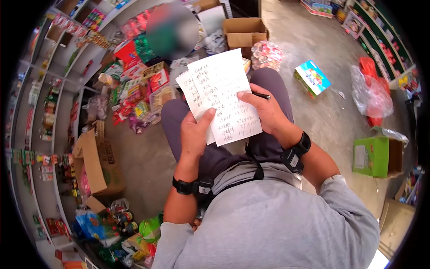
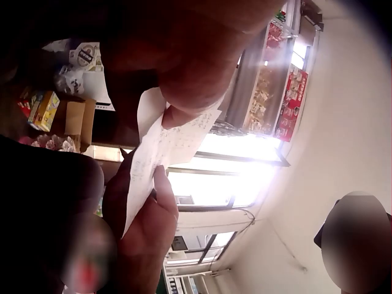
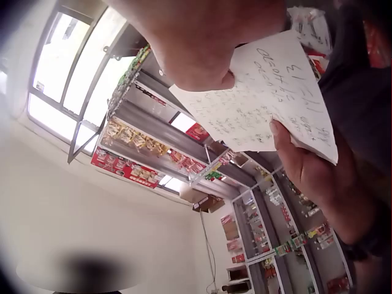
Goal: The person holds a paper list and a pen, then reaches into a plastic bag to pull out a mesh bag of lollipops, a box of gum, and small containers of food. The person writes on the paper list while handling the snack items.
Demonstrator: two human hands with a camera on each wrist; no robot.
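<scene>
Handwritten sheets of paper (image 1: 226, 96) are held up over the lap, at least two of them overlapping, with lines of writing and figures. My left hand (image 1: 195, 132) pinches their lower left edge, thumb on top. On the other side my right hand (image 1: 266, 112) grips the right edge, its thumb pressed on the page. A dark pen (image 1: 261, 95) sticks out from the right hand's fingers. In the right wrist view the left thumb lies on the written face of the paper (image 3: 245, 104). Fingers behind the sheets are hidden.
Shelves of packaged goods (image 1: 45, 134) curve along the left. Snack packets (image 1: 139, 96) are heaped on the floor by the left knee. Around the seated person stand an open brown carton (image 1: 101, 166), another carton (image 1: 244, 33), a blue-and-green box (image 1: 312, 78) and a green box (image 1: 371, 157).
</scene>
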